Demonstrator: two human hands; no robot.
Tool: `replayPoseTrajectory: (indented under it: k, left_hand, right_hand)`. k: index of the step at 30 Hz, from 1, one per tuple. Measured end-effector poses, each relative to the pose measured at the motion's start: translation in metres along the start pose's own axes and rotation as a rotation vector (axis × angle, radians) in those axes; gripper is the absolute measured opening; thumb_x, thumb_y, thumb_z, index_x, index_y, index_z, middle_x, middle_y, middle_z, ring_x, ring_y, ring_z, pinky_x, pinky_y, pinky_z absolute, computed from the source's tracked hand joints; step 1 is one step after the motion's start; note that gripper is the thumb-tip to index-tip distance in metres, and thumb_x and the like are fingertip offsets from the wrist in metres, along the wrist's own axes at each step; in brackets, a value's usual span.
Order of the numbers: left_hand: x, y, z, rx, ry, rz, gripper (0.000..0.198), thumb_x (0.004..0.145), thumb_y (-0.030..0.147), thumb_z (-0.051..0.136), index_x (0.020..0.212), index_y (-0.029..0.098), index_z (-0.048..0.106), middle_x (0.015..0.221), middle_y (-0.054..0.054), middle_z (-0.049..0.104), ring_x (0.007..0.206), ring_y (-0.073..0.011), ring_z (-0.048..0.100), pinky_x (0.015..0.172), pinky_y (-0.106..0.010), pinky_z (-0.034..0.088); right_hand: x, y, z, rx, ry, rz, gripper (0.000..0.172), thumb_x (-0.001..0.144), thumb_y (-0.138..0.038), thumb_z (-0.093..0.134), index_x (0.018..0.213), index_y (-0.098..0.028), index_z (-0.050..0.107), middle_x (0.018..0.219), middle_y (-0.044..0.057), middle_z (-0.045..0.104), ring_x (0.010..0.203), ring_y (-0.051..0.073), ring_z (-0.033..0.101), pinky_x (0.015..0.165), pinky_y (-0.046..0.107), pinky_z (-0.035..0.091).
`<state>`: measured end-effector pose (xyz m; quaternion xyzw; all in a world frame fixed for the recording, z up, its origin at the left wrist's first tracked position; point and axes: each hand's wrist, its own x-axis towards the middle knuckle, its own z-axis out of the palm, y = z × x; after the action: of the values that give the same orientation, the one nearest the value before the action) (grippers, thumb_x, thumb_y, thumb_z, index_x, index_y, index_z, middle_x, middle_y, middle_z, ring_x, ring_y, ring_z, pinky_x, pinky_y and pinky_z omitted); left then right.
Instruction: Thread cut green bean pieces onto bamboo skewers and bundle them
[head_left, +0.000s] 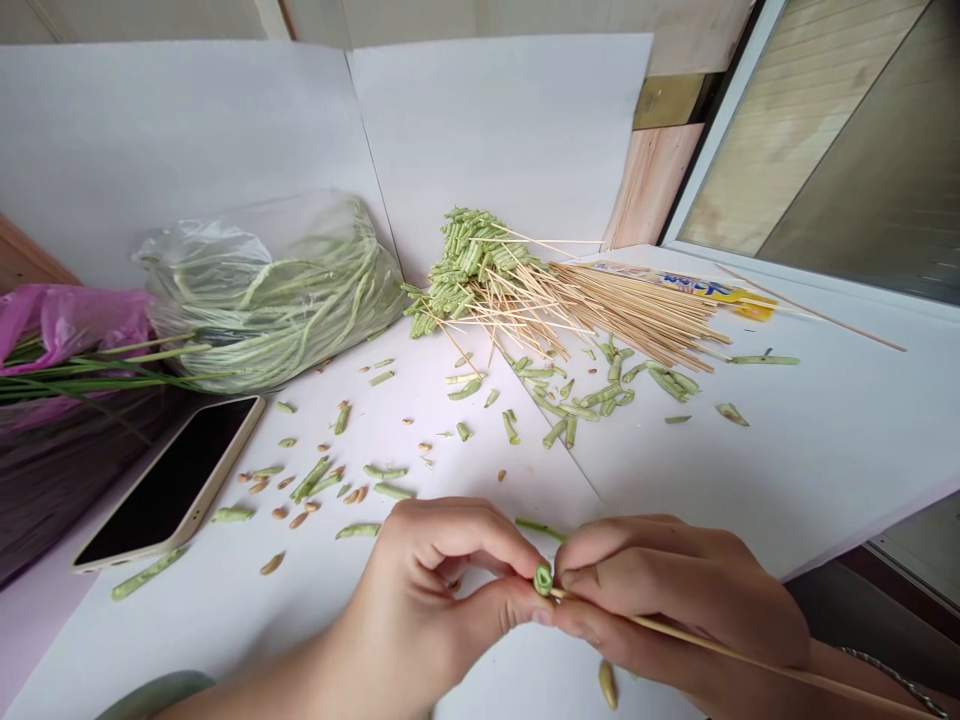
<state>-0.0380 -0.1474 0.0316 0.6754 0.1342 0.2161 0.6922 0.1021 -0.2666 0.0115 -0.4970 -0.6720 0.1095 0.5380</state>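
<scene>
Close to the table's front edge, my left hand pinches a short piece of green long bean between thumb and fingertip, its cut end facing me. A thin bamboo skewer is gripped in my right hand, running back along the palm toward the lower right. The skewer's tip end meets the bean piece; whether it has gone in is hard to see. Another bean bit lies just behind my fingertips. At the back, skewers threaded with bean pieces are heaped beside loose bamboo skewers.
A clear plastic bag of long beans stands back left, near a pink bag with green stalks. A phone lies at left. Bean scraps and brown seeds are scattered about. White boards rise behind.
</scene>
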Motion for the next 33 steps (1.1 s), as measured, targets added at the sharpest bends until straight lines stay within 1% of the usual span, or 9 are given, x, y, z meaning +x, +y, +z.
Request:
replayPoseTrajectory:
  k: [4, 7, 11, 14, 17, 21, 25, 29, 33]
  left_hand:
    - [0.002, 0.002, -0.005, -0.051, -0.039, -0.074, 0.012, 0.066, 0.004, 0.076, 0.07, 0.016, 0.074, 0.067, -0.003, 0.072, 0.061, -0.0117, 0.066, 0.058, -0.016, 0.054]
    - [0.008, 0.001, -0.013, -0.084, 0.017, -0.081, 0.007, 0.069, 0.008, 0.076, 0.07, 0.014, 0.073, 0.064, -0.003, 0.071, 0.058, -0.0102, 0.064, 0.057, -0.015, 0.052]
    - [0.016, -0.004, -0.023, -0.113, 0.107, -0.043, 0.006, 0.07, 0.012, 0.076, 0.071, 0.012, 0.071, 0.062, -0.003, 0.069, 0.057, -0.0106, 0.064, 0.056, -0.017, 0.052]
    - [0.018, -0.004, -0.024, -0.124, 0.127, -0.06, 0.008, 0.069, 0.012, 0.077, 0.069, 0.011, 0.069, 0.061, -0.002, 0.068, 0.056, -0.0099, 0.063, 0.056, -0.017, 0.052]
    - [0.018, -0.001, -0.022, -0.112, 0.144, -0.096, 0.011, 0.068, 0.015, 0.078, 0.067, 0.011, 0.068, 0.061, -0.002, 0.066, 0.056, -0.0103, 0.062, 0.056, -0.018, 0.051]
    - [0.02, 0.001, -0.024, -0.077, 0.184, -0.09, 0.013, 0.066, 0.017, 0.08, 0.065, 0.011, 0.068, 0.061, -0.002, 0.065, 0.056, -0.0093, 0.059, 0.056, -0.017, 0.049]
    - [0.022, -0.003, -0.031, -0.13, 0.164, -0.122, 0.012, 0.064, 0.014, 0.081, 0.067, 0.011, 0.07, 0.06, -0.002, 0.067, 0.054, -0.0087, 0.059, 0.054, -0.017, 0.048]
    - [0.023, -0.006, -0.035, -0.231, 0.111, -0.181, 0.013, 0.064, 0.015, 0.082, 0.068, 0.011, 0.07, 0.057, -0.003, 0.068, 0.052, -0.0093, 0.061, 0.054, -0.017, 0.05]
    - [0.021, -0.007, -0.035, -0.365, 0.065, -0.197, 0.016, 0.061, 0.017, 0.084, 0.069, 0.012, 0.071, 0.057, -0.002, 0.069, 0.052, -0.0102, 0.064, 0.055, -0.018, 0.052]
  right_hand:
    - [-0.001, -0.001, -0.001, -0.029, 0.023, 0.014, 0.006, 0.086, -0.019, 0.064, 0.082, -0.021, 0.061, 0.077, 0.001, 0.067, 0.059, 0.01, 0.063, 0.056, 0.016, 0.054]
    - [0.0, 0.0, -0.007, 0.011, 0.11, 0.058, 0.015, 0.08, -0.022, 0.072, 0.092, -0.026, 0.063, 0.078, -0.001, 0.069, 0.065, 0.013, 0.066, 0.058, 0.018, 0.056]
    - [0.004, -0.003, -0.017, -0.025, 0.172, 0.134, 0.005, 0.085, -0.023, 0.063, 0.084, -0.028, 0.063, 0.071, -0.003, 0.068, 0.061, 0.012, 0.065, 0.055, 0.018, 0.055]
    - [0.007, -0.005, -0.023, -0.122, 0.204, 0.191, 0.008, 0.085, -0.024, 0.06, 0.078, -0.027, 0.061, 0.064, -0.004, 0.066, 0.056, 0.012, 0.065, 0.052, 0.017, 0.054]
    - [0.007, -0.005, -0.026, -0.145, 0.214, 0.223, 0.005, 0.083, -0.026, 0.062, 0.086, -0.029, 0.059, 0.07, -0.005, 0.068, 0.055, 0.011, 0.064, 0.051, 0.017, 0.055]
    - [0.008, -0.007, -0.033, -0.139, 0.068, 0.121, 0.01, 0.087, -0.019, 0.054, 0.084, -0.028, 0.055, 0.069, -0.005, 0.066, 0.06, 0.012, 0.064, 0.058, 0.02, 0.057]
    - [0.006, -0.01, -0.036, -0.302, -0.108, 0.07, 0.01, 0.085, -0.016, 0.052, 0.083, -0.025, 0.052, 0.079, -0.003, 0.067, 0.052, 0.007, 0.059, 0.045, 0.014, 0.05]
    - [0.008, -0.012, -0.032, -0.31, -0.096, -0.058, 0.018, 0.079, -0.007, 0.052, 0.085, -0.024, 0.047, 0.076, -0.002, 0.066, 0.054, 0.006, 0.059, 0.054, 0.01, 0.052]
    - [0.01, -0.013, -0.028, -0.347, -0.048, -0.139, 0.026, 0.076, -0.003, 0.047, 0.093, -0.022, 0.052, 0.071, -0.002, 0.066, 0.056, 0.006, 0.063, 0.058, 0.006, 0.052]
